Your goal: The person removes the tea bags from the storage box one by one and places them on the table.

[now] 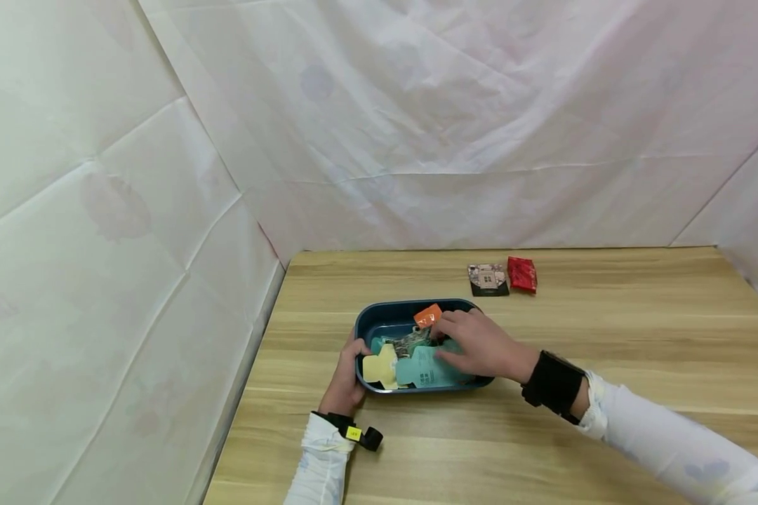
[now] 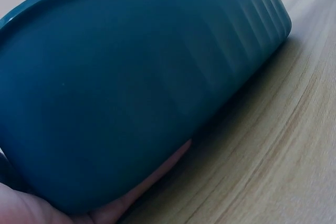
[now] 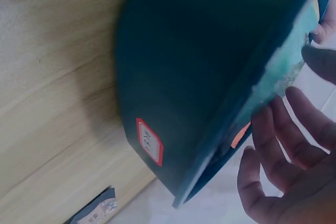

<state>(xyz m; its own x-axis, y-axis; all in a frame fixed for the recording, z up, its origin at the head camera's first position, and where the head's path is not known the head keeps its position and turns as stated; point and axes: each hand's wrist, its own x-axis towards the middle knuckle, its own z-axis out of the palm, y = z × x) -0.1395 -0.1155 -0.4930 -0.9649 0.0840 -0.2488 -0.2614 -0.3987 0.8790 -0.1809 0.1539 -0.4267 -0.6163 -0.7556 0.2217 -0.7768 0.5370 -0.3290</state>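
A dark blue plastic basin [image 1: 385, 311] with rounded corners holds several small packets. My left hand [image 1: 347, 382] grips its left end, thumb over the rim and fingers beneath, as the left wrist view shows under the basin wall [image 2: 131, 77]. Inside lie a yellow packet [image 1: 379, 366], a teal packet [image 1: 422, 368], a patterned dark packet [image 1: 410, 342] and an orange packet [image 1: 427, 315]. My right hand [image 1: 480, 344] reaches over the right side, fingertips at the packets. In the right wrist view its fingers [image 3: 278, 150] stand apart from the thumb, with nothing visibly pinched.
Behind the basin on the wooden table [image 1: 606, 337] lie a black and beige square packet [image 1: 488, 279] and a red packet [image 1: 522, 274]. White cloth walls [image 1: 448, 126] rise at the back and sides. A red-bordered label [image 3: 149, 141] is on the basin's outside.
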